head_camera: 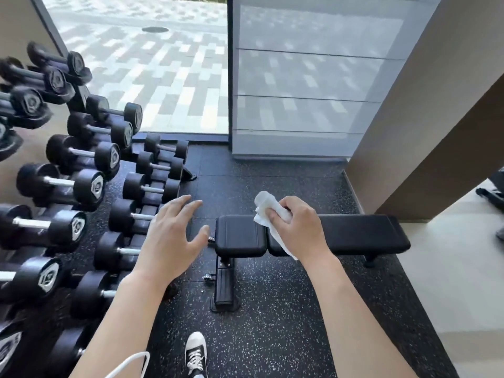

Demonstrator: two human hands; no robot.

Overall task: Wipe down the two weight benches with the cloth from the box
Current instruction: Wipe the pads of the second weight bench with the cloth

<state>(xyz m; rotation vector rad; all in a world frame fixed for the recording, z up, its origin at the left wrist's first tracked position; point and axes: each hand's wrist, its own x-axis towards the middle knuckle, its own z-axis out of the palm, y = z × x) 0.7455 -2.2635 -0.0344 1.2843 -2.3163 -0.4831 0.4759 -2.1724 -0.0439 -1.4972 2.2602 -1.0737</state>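
Right hand above bench, fingers curled gripping white cloth; left hand outstretched, fingers straight, spread wide, holding nothing.

White cloth; black bench; black floor, white-speckled; black dumbbells.

The grey badges on the end caps of the dumbbells carry markings, perhaps weight numbers, but they are too blurred to read; nothing else bears text.
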